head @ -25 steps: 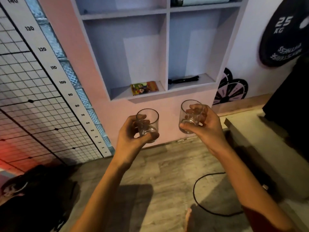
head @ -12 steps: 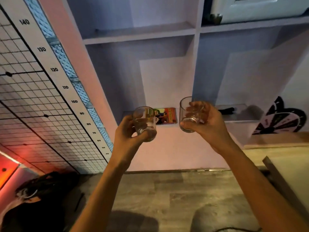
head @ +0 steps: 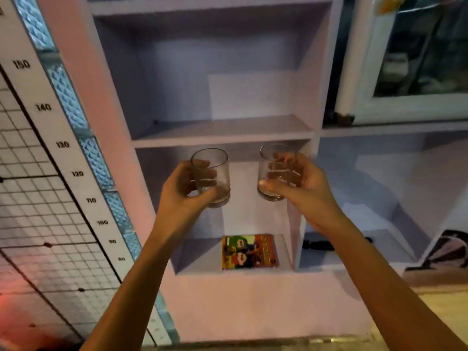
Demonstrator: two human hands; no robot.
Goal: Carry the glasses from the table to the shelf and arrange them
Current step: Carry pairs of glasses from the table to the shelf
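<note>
Head view: the left hand (head: pixel 181 196) has its fingers wrapped around a clear, upright glass tumbler (head: pixel 211 177), and the right hand (head: pixel 302 187) grips a second clear tumbler (head: pixel 277 172). Both are held in the air before the pale lilac wall shelf (head: pixel 222 134), above a colourful flat packet (head: pixel 249 252) lying in the lower compartment

You see a colourful book (head: pixel 249 252) lying flat, a height ruler (head: pixel 63 145) left, a white-framed cabinet (head: pixel 410 59) upper right
</note>
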